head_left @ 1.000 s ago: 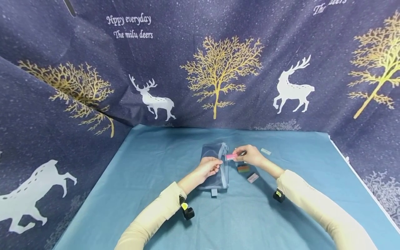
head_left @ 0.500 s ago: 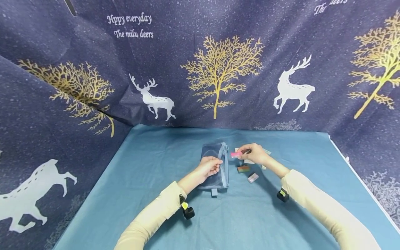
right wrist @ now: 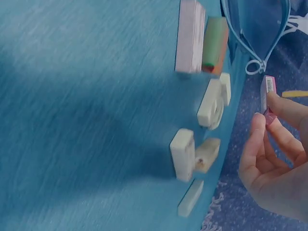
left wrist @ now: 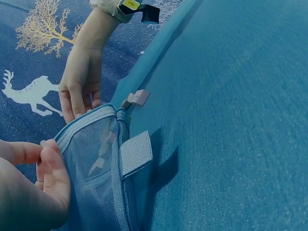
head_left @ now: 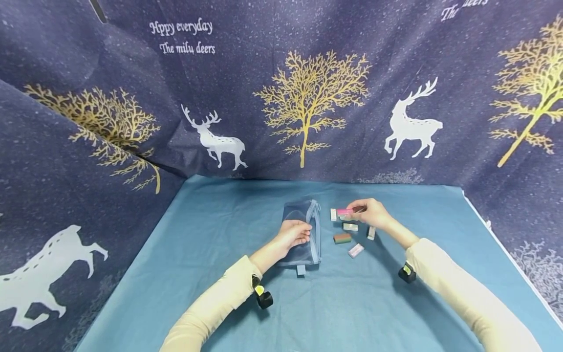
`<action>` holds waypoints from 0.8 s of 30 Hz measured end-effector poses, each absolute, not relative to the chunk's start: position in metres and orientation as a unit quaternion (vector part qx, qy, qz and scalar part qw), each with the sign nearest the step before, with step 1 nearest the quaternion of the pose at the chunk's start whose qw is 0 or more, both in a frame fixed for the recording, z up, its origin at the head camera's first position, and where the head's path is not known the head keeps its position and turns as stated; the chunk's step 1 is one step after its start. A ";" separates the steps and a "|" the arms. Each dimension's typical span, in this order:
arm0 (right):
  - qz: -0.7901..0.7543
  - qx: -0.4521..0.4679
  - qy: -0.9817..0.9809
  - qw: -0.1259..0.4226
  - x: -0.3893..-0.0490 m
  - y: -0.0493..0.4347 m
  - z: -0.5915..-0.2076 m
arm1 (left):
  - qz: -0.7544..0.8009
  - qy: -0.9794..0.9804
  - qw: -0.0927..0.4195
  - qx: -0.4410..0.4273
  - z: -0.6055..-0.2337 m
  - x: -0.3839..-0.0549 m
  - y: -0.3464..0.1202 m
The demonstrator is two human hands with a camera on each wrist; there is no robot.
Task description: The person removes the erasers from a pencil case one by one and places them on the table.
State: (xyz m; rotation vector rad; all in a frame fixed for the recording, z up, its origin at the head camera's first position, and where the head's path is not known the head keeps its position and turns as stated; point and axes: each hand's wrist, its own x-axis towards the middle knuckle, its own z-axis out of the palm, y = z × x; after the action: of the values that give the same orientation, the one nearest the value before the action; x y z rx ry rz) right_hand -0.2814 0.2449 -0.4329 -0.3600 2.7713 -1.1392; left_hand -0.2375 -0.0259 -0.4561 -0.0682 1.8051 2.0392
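My left hand (head_left: 293,235) pinches the opening edge of a blue mesh zip pouch (head_left: 300,256), which gapes at its zippered right side. In the left wrist view its thumb and fingers (left wrist: 52,161) hold the pouch (left wrist: 91,192) by the rim. Held above the table, right of the pouch, is a pink-sleeved eraser (head_left: 344,212), pinched between the thumb and fingers of my right hand (head_left: 370,214). The right wrist view shows the eraser (right wrist: 266,91) upright near the pouch's zipper ring (right wrist: 255,67). The inside of the pouch is mostly hidden.
Several erasers lie right of the pouch: a white one (head_left: 333,215), another white one (head_left: 350,227), a green and orange one (head_left: 342,238), a pale pink one (head_left: 356,250) and a whitish one (head_left: 371,232). A patterned cloth (head_left: 343,171) hangs behind the table.
My right hand has moved right, away from the pouch opening, with the pink eraser still in its fingers. More erasers on the table now show. The left hand has stayed on the pouch.
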 end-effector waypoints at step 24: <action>-0.356 -0.107 0.928 0.024 -0.290 0.270 -0.436 | 0.739 0.634 0.229 -0.010 -0.435 -0.224 -0.033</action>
State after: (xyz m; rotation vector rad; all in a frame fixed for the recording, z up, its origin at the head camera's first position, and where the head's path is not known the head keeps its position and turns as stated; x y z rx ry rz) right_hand -0.2897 0.2699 -0.4364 -0.3316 2.8721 -1.1003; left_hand -0.2239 -0.0326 -0.4355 -0.0277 1.7447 2.0332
